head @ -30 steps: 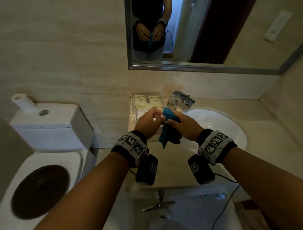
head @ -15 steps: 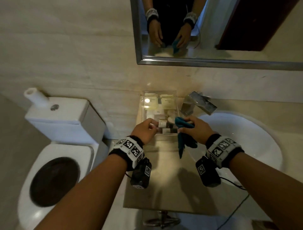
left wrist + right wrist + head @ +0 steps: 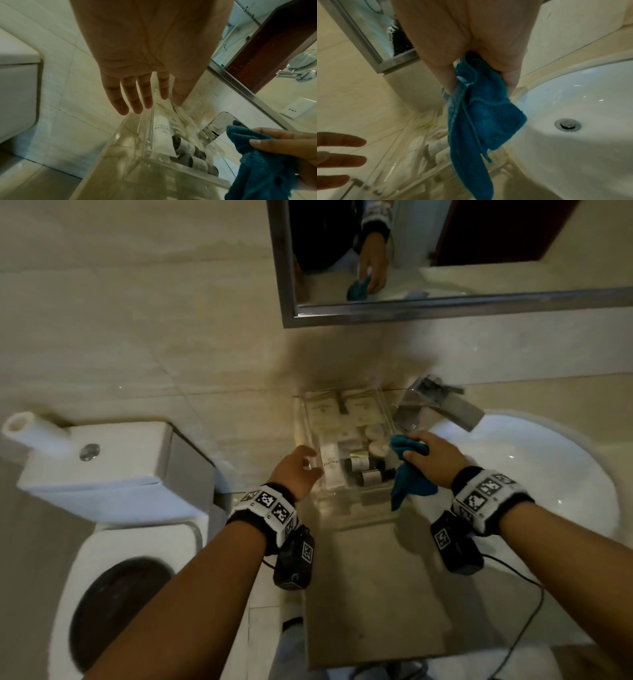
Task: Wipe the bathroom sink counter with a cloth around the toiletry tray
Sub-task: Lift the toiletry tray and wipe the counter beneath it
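A clear plastic toiletry tray (image 3: 310, 426) with small bottles and sachets stands on the beige counter (image 3: 370, 583), left of the white sink (image 3: 548, 474). My right hand (image 3: 433, 455) grips a bunched teal cloth (image 3: 409, 477), which hangs over the tray's right front corner. From the right wrist the cloth (image 3: 476, 115) dangles between thumb and fingers. My left hand (image 3: 298, 470) hovers at the tray's left wall, fingers straight and spread, holding nothing. In the left wrist view those fingers (image 3: 135, 100) stretch above the tray's rim (image 3: 149, 136).
A chrome faucet (image 3: 435, 405) stands right behind the tray, beside the sink. A white toilet (image 3: 113, 508) with a paper roll (image 3: 30, 429) on its tank sits left of the counter. A mirror (image 3: 445, 251) hangs above. A cable (image 3: 527, 611) trails over the counter's front right.
Both hands parted and moved forward from above the counter to the tray. The left hand let go of the cloth and opened at the tray's left side; the right keeps the cloth.
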`<state>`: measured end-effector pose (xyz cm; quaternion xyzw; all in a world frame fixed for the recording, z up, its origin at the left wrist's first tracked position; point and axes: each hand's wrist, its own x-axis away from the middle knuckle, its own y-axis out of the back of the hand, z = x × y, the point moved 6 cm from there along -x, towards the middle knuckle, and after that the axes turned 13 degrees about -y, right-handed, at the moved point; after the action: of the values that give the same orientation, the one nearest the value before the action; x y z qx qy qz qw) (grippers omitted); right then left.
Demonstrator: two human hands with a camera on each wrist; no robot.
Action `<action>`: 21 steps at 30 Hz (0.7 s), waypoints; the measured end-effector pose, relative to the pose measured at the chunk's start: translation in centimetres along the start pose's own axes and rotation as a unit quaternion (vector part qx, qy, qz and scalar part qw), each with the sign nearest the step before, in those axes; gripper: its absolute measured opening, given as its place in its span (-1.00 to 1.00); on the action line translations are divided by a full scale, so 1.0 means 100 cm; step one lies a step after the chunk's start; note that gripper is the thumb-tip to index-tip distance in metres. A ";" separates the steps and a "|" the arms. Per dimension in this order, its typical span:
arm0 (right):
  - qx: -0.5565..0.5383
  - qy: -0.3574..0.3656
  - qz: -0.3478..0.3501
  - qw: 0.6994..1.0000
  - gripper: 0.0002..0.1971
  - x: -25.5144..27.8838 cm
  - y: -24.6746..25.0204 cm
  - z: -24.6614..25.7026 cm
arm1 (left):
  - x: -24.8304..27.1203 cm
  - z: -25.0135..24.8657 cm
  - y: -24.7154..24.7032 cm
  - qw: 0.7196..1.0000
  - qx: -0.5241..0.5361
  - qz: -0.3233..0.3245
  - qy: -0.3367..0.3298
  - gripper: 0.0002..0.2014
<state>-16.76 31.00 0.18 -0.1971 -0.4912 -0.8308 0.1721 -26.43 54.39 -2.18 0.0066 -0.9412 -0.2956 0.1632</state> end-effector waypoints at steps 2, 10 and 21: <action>0.022 -0.028 -0.020 0.999 -0.63 -0.005 0.002 -0.001 | -0.013 0.007 0.002 1.000 0.011 0.011 0.000 -0.56; 0.044 -0.072 -0.065 0.994 -0.64 -0.028 0.001 -0.026 | -0.050 0.022 -0.013 0.997 0.049 0.040 0.034 -0.26; 0.001 -0.063 -0.013 0.998 -0.68 -0.072 -0.023 -0.029 | -0.077 0.041 -0.025 0.987 0.131 -0.033 0.088 -0.17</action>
<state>-12.09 30.17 -6.42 -0.2426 -0.5045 -0.8183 0.1303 -20.62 55.42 -9.06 0.0851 -0.9530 -0.1731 0.2336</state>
